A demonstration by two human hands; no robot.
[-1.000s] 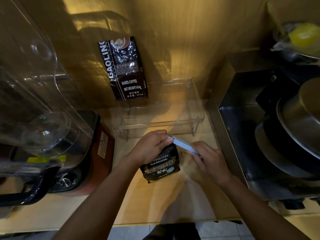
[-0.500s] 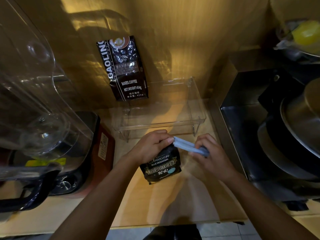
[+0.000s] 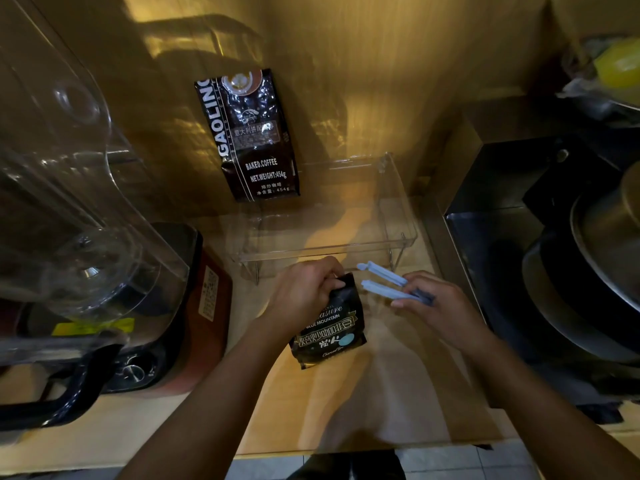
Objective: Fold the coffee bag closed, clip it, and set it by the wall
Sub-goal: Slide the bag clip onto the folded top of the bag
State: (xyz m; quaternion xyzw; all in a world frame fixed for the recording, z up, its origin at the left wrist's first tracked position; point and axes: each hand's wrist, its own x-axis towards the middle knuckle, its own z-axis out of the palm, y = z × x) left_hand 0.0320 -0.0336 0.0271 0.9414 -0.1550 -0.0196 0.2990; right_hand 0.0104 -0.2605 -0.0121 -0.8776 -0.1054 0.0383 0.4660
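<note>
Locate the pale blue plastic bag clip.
The pale blue plastic bag clip is in the right hand, arms spread, just right of the small black coffee bag.

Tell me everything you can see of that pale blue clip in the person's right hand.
The pale blue plastic bag clip is a long, slim sealing clip with two straight arms joined at a darker hinged end. It stands open: the arms spread in a narrow V, their free tips pointing left toward the folded top of the small black coffee bag without touching it. The right hand pinches the hinged end, held above the wooden counter. The upper arm ends in a small rounded catch. Only that grip touches it.
</note>
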